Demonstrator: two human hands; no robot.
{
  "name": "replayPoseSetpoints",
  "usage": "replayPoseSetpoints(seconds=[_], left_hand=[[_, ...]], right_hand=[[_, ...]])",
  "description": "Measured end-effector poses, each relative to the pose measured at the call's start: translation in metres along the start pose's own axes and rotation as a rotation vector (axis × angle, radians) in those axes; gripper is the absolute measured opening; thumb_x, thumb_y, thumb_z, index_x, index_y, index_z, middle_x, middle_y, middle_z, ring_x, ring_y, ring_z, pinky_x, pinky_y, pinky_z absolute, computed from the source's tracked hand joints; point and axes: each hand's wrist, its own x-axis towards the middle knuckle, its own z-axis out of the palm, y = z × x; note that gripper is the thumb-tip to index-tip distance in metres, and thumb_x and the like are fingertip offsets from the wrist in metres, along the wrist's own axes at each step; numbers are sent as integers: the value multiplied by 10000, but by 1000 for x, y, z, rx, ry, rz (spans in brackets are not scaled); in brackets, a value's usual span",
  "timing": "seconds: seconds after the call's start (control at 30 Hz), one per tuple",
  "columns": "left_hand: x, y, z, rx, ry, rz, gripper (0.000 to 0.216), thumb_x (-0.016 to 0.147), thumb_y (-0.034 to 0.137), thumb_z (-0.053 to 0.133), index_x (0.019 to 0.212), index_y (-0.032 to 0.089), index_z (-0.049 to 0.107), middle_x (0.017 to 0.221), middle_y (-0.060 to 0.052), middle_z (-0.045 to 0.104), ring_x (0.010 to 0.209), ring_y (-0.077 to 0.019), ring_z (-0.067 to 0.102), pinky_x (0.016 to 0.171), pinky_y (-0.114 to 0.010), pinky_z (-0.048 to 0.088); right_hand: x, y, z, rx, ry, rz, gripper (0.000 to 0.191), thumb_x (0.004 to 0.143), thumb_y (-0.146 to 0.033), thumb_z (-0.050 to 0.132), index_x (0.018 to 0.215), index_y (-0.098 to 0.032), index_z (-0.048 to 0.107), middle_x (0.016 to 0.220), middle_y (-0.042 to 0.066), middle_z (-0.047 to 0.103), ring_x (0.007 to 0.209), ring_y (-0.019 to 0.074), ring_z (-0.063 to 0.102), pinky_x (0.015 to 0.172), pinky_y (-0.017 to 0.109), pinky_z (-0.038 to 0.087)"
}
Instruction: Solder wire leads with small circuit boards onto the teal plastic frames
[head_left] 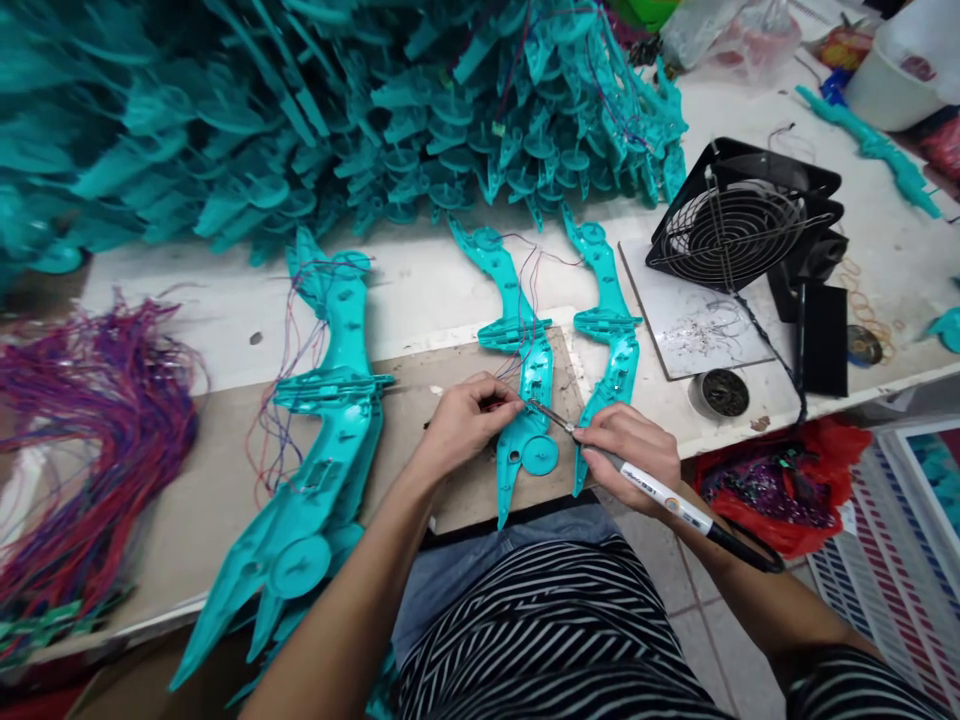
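Note:
In the head view, my right hand (634, 450) grips a soldering iron (664, 500) with a white handle like a pen. Its metal tip meets the lower half of a turquoise plastic shell (516, 440) lying in front of me. Close to that tip, my left hand (469, 425) is closed in a pinch; a little dark red shows between its fingers, too hidden to name. Thin red and blue wires (534, 270) run over the shell. A matching turquoise shell (611, 290) lies to the right, beside my right hand.
Stacked turquoise shells (300, 398) lie left, near a bundle of red and blue wires (97, 430). A large heap of turquoise parts (375, 120) fills the back. On the right stand a black fan (731, 225), a small round tin (697, 400) and a red bag (832, 450) below the edge.

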Motion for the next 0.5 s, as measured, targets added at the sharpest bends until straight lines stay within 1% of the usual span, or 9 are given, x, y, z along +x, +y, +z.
replayPoseSetpoints(seconds=[0.1,0.27,0.5], left_hand=[[0,-1,0,1,-3,4,141,722,307,677,687,173,703,721,-30,646,680,-148,557,648,-268,432],[0,-2,-1,9,-16,11,145,730,309,672,695,170,699,725,-30,645,685,-150,559,651,-269,432],[1,-6,-2,18,-33,16,168,740,326,660,707,164,689,729,-28,636,684,-147,547,644,-270,419]], right_hand=[[0,0,0,-22,2,-30,286,815,-83,601,1068,-191,680,750,51,656,754,180,623,657,336,557],[0,-1,-1,-28,-26,-29,283,826,-90,588,1067,-206,678,722,35,635,742,174,616,645,325,554],[2,-2,-4,-37,11,0,260,829,-85,588,1041,-192,695,744,48,654,751,175,632,661,337,565]])
